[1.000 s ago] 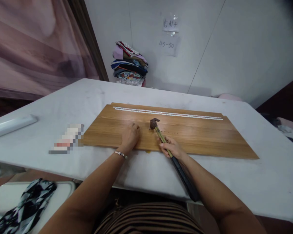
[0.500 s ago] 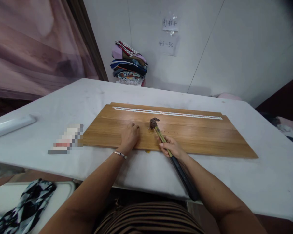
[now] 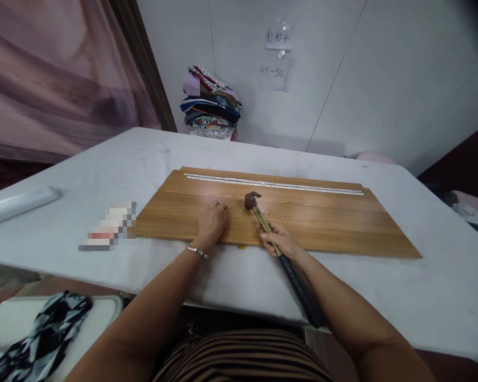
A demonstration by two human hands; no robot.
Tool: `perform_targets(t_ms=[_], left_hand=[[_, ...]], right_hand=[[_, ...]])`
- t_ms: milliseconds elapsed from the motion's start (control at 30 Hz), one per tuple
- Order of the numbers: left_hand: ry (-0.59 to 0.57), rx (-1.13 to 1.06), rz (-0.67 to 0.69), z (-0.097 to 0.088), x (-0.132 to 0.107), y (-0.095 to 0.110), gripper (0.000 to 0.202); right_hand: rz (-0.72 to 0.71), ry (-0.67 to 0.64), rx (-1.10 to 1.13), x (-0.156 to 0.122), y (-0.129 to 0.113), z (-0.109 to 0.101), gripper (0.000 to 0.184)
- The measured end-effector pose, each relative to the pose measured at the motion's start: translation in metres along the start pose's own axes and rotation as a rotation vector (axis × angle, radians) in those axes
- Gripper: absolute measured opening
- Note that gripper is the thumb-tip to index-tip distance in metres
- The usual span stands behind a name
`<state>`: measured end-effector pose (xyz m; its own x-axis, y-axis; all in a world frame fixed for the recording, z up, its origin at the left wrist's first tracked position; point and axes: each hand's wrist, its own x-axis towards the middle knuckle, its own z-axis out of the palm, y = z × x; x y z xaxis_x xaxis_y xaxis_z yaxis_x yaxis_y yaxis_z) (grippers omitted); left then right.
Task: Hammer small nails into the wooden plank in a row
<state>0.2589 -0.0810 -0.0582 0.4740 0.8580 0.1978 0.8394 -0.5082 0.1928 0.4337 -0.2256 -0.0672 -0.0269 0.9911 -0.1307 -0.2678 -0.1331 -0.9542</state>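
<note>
Next to nothing has moved since half a second ago: my hands and the hammer point(image 3: 295, 281) match the earlier frame, and only my view has shifted a hair. Taking twelve as straight ahead towards the wall, the white table point(image 3: 434, 212) spreads out in front of me, with the brown wooden board point(image 3: 322, 223) lying flat on it, its long axis running roughly nine to three. Beyond the table's far edge, towards eleven, is a pile of folded cloth point(image 3: 212, 106).

The hammer slants across the board's near edge, long axis from eleven to five: head over the board towards eleven, black grip towards me at five, claw pointing about two. I can't tell whether the head touches the wood. Two pale strips point(image 3: 274, 185) run along the board's far side, their markings too small to read.

My right hand point(image 3: 281, 239) is wrapped round the handle just above the black grip. My left hand point(image 3: 212, 220) sits on the board at about nine from the hammer's head, fingers bent; I can't tell whether they pinch anything. On the wall towards twelve, the upper paper point(image 3: 278, 40) reads 钉钉子 and the lower paper point(image 3: 274, 74) "45-50". Smallest are the dark dots point(image 3: 276, 216), running towards three.
</note>
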Motion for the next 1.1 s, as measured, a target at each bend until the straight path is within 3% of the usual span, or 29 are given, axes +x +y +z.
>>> perform_targets(t_ms=[1100], left_hand=[[-0.021,-0.011,-0.059,-0.0026,0.0010,0.0036,0.036]], right_hand=[[0.002,-0.009,0.009,-0.0009,-0.0007,-0.0002,0.034]])
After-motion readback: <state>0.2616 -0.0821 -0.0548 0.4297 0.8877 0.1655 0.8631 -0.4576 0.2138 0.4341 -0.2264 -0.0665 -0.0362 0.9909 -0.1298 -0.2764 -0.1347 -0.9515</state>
